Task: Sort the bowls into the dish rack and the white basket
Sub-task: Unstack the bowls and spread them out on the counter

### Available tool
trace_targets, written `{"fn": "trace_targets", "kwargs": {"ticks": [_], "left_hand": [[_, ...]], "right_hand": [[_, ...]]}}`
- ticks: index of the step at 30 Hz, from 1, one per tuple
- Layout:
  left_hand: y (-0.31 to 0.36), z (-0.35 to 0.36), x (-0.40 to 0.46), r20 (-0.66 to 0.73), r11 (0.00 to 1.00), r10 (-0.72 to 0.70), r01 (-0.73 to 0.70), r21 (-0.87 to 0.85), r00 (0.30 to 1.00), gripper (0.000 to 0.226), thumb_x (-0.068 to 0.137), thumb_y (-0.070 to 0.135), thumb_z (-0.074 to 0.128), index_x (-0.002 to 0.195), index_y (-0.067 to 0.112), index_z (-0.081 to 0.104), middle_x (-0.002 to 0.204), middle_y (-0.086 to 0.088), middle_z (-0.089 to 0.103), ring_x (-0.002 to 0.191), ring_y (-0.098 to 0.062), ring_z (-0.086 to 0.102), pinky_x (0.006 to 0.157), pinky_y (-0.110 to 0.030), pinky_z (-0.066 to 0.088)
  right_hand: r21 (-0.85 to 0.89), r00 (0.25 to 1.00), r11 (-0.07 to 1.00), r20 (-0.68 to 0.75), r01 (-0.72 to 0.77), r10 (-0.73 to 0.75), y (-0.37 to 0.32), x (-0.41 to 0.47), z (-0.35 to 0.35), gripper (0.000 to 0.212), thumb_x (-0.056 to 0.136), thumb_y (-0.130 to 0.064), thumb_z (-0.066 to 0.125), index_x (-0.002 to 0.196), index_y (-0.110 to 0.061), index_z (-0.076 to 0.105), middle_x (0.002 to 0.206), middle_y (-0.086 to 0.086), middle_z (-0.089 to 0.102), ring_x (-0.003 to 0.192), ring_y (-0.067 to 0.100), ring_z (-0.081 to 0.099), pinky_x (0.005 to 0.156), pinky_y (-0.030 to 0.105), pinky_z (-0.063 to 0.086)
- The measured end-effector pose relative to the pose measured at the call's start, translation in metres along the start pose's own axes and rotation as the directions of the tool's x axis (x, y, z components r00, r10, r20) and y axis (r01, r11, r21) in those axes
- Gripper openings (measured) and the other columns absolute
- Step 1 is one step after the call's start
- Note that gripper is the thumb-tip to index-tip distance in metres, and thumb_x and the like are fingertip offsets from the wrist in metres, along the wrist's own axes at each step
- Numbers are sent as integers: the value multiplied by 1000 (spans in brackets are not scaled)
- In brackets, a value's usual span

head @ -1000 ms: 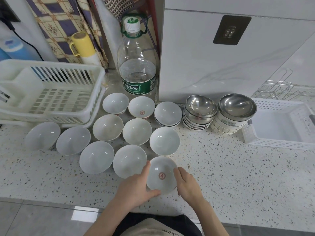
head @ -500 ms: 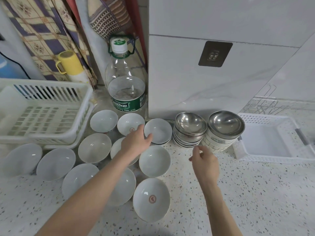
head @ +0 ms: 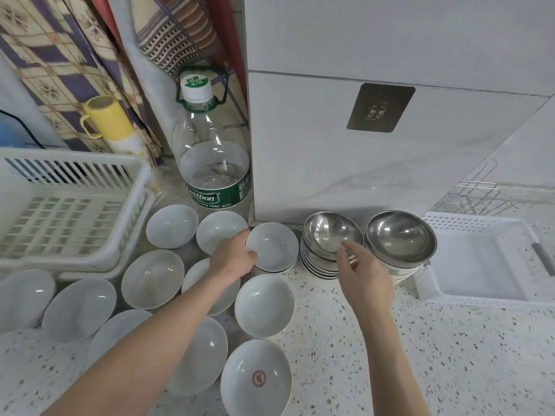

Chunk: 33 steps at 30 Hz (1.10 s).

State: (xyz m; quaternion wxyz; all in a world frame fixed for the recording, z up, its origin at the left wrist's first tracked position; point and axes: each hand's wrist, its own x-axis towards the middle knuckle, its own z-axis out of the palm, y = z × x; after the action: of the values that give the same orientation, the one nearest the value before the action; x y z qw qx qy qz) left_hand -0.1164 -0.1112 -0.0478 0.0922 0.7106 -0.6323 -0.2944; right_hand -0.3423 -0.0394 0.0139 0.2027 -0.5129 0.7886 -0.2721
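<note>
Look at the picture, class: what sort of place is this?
Most likely a home kitchen counter: a speckled stone worktop, a white plastic dish rack, many white ceramic bowls and stacked shiny steel bowls.

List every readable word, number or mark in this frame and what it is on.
"4.5L": water bottle cap; characters above it blurred.
"estbon": green bottle label, first letter hidden.
"Drinking Water 4.5L": same label, small, partly legible.
Red emblem: near white bowl, unreadable.
</note>
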Motion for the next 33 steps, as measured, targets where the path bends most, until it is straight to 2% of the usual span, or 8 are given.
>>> {"fn": "trace_targets", "kwargs": {"ticks": [3,6,14,18,23,25,28,33], "left_hand": [[1,0,2,21,992,-31,33,-120,999,37,84,10,53,118,24,59,79,-6,73,59,-23,67,56,-33,58],[2,1,2,37,961,-80,87,-264,996,43,82,3,50,116,28,57,52,-1,66,33,-12,57,33,-21,43],[9,-11,2,65,988,-46,55,-147,997,49,86,7,45,129,32,47,60,-4,67,33,-13,57,35,-20,44],[14,-15,1,62,978,-32,44,-203,998,51,90,3,41,133,29,47,62,-3,65,44,-20,66,45,-29,57],[12,-16,-3,12,964,-20,22,-266,1000,50,95,4,43,137,31,45,61,-5,68,46,-16,67,47,-27,57],[11,-18,-6,-24,935,-47,36,-352,999,49,94,4,44,134,32,46,60,-8,68,47,-17,67,49,-29,58],[9,-23,-14,-74,856,-107,54,-513,992,47,93,1,45,128,32,48,58,-11,68,45,-16,65,46,-28,55],[1,-29,-40,-96,700,-204,76,-710,974,47,90,-1,47,120,35,50,53,-7,69,47,-18,67,43,-25,51]], "right_hand": [[-64,993,992,44,111,-109,0,-1,-4,23,97,-39,52,104,-30,72,43,-12,42,41,3,41,42,21,31],[-67,984,984,81,164,-158,-2,-1,-6,18,93,-40,58,89,-32,74,39,-11,41,38,6,38,42,20,34],[-137,962,960,156,245,-224,-8,7,-9,20,95,-25,59,79,-18,69,55,-2,57,54,24,53,50,33,46],[-104,958,954,81,281,-274,-16,13,-10,17,95,-20,59,84,-13,70,52,-1,52,50,23,48,50,34,44],[-66,927,933,-110,353,-358,-24,12,-15,13,93,-15,63,85,-8,71,50,-3,52,41,18,43,42,25,36],[-53,908,923,-166,382,-385,-26,7,-19,11,91,-11,65,82,-7,69,48,-6,47,38,12,36,40,22,30],[0,887,908,-218,418,-408,-25,-6,-25,7,90,-8,66,83,-7,70,54,-2,59,41,9,42,38,28,39],[257,949,923,-213,286,-234,-20,-40,-34,10,90,-19,63,86,-17,72,68,-16,66,50,1,56,49,14,42]]}}
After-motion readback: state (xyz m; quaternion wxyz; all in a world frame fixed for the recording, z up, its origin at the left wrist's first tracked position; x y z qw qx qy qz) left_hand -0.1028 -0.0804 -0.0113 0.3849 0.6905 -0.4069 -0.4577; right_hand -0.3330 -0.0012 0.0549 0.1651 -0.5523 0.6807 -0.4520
